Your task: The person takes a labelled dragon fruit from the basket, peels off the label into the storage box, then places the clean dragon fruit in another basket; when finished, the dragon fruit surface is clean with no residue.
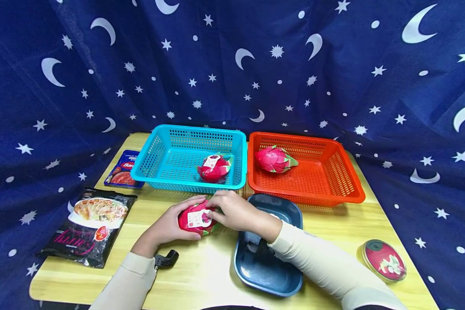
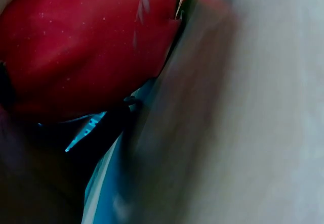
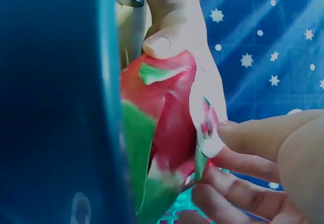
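Observation:
A pink dragon fruit (image 1: 184, 218) with green scale tips rests on the table, gripped around its side by my left hand (image 1: 168, 224). Its white label (image 1: 195, 218) carries a small fruit picture. My right hand (image 1: 234, 212) reaches in from the right and pinches the label's end between thumb and finger. In the right wrist view that end of the label (image 3: 206, 138) stands off the skin. The left wrist view is filled by red skin (image 2: 86, 47) close up. Under the right forearm stands a dark blue tub (image 1: 269, 275), with whitish pieces inside, partly hidden.
A turquoise basket (image 1: 178, 186) at the back holds a labelled dragon fruit (image 1: 214, 173). Beside it, an orange-red basket (image 1: 325, 199) holds another dragon fruit (image 1: 273, 160). Left lie a black curry packet (image 1: 93, 226) and a blue packet (image 1: 125, 168); a round tin (image 1: 385, 260) stands right.

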A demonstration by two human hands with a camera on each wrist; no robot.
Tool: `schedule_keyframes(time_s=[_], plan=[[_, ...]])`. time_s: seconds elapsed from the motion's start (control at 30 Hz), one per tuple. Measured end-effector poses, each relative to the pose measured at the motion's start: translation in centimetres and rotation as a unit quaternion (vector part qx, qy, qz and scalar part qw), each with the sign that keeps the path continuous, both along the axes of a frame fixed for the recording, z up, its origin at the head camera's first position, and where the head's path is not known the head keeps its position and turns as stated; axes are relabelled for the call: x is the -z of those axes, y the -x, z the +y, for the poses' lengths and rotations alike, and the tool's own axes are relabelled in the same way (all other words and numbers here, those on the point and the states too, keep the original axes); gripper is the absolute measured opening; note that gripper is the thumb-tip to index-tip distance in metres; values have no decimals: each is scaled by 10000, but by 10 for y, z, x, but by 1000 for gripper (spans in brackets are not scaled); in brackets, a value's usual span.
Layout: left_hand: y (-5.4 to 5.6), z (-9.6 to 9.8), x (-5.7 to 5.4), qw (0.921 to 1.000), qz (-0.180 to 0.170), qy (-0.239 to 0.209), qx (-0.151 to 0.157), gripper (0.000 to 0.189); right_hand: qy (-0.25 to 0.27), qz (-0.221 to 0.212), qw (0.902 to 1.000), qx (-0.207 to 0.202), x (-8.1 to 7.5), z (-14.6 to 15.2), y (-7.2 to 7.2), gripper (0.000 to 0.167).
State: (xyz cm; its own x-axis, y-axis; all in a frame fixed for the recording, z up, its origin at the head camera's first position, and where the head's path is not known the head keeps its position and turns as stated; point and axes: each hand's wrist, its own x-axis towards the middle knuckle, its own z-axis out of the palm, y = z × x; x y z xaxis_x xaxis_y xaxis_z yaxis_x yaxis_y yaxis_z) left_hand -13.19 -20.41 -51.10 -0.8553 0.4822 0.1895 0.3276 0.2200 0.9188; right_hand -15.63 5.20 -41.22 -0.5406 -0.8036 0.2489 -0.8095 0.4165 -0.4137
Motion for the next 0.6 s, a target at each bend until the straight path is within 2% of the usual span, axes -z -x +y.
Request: schedule_keyframes(time_s=[0.2,0.33,0.4,0.5,0.57,0.6], plan=[[0,-1,1,10000,66,35,-30,96,261,172,9995,-30,3,-7,-1,3],[0,-2,2,9999,145,9,-32,97,445,49,9986,-264,0,-9,-5,9],[0,-2,2,9997,249,21,-20,97,661,-337,9946,-731,-5,-7,-10,9],[1,-1,2,9996,283,37,-6,98,1019,-1171,9732,-1698,-18,3,-16,7],[2,-1,2,9997,262,29,7,98,1139,-1647,9594,-1985,-26,14,-16,5],[2,-1,2,9998,222,11,-2,98,1176,-1731,9587,-1925,-29,20,-15,5]])
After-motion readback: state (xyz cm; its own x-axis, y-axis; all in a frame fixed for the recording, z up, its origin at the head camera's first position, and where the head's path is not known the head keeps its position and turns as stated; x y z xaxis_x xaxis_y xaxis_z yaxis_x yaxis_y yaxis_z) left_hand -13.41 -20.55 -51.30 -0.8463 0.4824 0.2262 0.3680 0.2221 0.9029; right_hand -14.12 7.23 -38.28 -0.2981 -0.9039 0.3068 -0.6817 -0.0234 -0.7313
